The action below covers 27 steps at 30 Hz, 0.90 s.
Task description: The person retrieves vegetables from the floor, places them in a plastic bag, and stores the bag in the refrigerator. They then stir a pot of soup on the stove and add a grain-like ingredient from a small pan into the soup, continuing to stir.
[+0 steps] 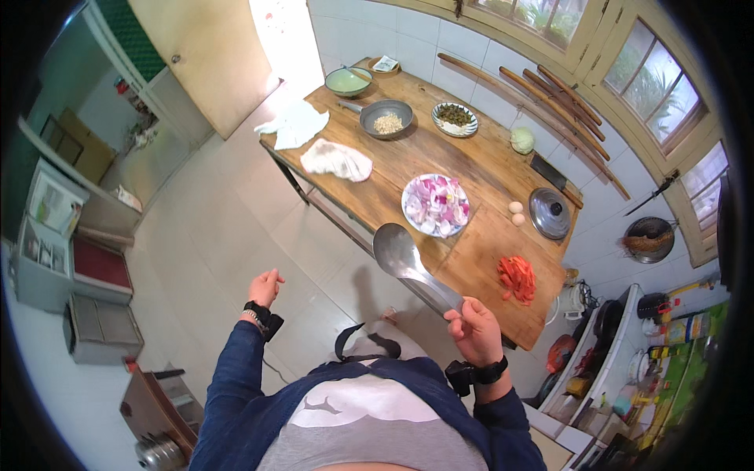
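My right hand (476,329) grips the handle of a large metal ladle (396,250), its bowl held above the table's near edge. My left hand (265,288) hangs over the floor, fingers loosely curled, with nothing visible in it. Nearest the ladle's bowl is a plate (406,219) heaped with cut red onion (437,203). Red strips (517,279), apparently cut pepper or tomato, lie on a wooden board (471,277) at the table's right end. Behind them are two eggs (516,213) and a metal pot lid (550,213) with a black knob.
On the wooden table (406,159) are a pan (386,119) of chopped pale bits, a patterned plate (455,120) of dark green pieces, a green bowl (348,81), a cabbage (522,141), a cleaver (548,172) and white cloths (337,160). Crowded shelves (612,353) stand at right.
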Motion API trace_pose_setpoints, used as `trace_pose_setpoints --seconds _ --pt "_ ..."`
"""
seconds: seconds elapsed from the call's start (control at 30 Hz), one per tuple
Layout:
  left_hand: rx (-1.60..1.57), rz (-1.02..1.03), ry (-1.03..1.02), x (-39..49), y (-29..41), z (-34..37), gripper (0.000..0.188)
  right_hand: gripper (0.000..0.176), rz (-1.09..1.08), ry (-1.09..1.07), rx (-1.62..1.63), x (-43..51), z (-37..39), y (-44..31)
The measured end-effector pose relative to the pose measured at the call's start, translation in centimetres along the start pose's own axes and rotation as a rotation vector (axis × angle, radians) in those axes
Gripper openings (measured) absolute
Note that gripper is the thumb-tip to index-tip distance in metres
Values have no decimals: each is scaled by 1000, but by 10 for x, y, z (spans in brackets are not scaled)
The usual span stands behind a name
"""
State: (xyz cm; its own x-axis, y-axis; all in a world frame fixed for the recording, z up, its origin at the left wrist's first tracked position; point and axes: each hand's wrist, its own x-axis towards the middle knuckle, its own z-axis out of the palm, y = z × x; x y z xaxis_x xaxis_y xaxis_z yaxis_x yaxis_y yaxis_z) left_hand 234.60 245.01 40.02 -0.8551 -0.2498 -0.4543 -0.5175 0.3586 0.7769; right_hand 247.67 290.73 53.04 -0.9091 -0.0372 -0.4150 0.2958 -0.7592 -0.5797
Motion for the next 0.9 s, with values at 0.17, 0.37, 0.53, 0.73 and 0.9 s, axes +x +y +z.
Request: trace_pose_setpoints --seconds 0.17,0.37,0.53,0.73,0.9 --pt "-5 167 -86 111 102 4 38 19 -49 72 -28 47 28 -22" --pt "79 428 -241 253 223 53 30 22 -235 220 -91 77 53 -28" --pt "300 718 -275 374 301 120 24 22 -436 572 -4 94 98 13" --pt "767 1026 -273 469 356 184 40 21 -645 823 239 132 166 60" --pt "1055 1029 -373 503 367 213 48 22 -689 923 304 159 206 78"
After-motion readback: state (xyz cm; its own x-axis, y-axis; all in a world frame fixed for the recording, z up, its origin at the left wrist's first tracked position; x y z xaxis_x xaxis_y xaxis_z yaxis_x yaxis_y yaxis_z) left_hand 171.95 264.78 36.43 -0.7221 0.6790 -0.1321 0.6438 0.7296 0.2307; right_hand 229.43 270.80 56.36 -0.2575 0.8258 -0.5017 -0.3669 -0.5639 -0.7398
